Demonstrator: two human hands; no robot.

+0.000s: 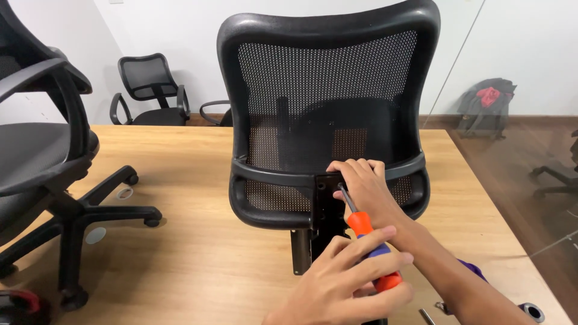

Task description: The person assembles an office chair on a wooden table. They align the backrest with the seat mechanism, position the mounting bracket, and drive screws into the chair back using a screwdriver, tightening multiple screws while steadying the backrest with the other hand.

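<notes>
Left hand (346,280) drives an orange screwdriver (361,232) into the chair-back bracket (325,207), right hand (361,180) apparently steadying.

Two bare hands are in view, a left hand (343,283) and a right hand (364,186), with one screwdriver (366,238) with an orange and blue handle. There is one mesh chair backrest (328,90), and one metal bracket (319,229) on it. Two whole office chairs show, one on the table (42,156) and one behind (150,90); a third armrest (214,113) may belong to another. One wooden table (180,241) and one bag (487,102).
</notes>
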